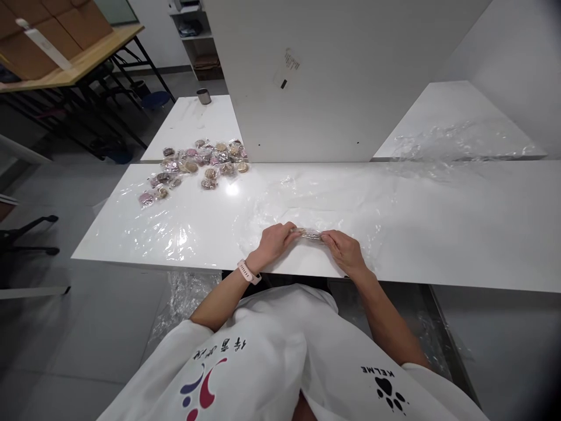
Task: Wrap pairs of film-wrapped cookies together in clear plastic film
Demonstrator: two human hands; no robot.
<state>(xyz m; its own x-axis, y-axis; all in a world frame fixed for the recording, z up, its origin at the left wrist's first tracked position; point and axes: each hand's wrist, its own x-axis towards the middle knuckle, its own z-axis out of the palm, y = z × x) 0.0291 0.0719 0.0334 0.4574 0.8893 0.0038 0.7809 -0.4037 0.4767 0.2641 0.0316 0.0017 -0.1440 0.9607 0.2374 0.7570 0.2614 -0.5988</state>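
Between my two hands is a small wrapped packet (312,235) in clear, shiny plastic, held just above the white table near its front edge. My left hand (277,240), with a pale pink band on its wrist, pinches the packet's left end. At its right end, the fingers of my right hand (344,248) are closed on the same wrapping. What lies inside the packet is too small to make out. Thin clear plastic film (307,202) lies crumpled on the table around and behind my hands.
Several wrapped round pieces (210,158), brown, pink and tan, lie at the table's left back. A white upright panel (315,82) stands behind the table (473,234). More crumpled film (442,146) lies at the back right. A small metal cup (204,96) stands far left.
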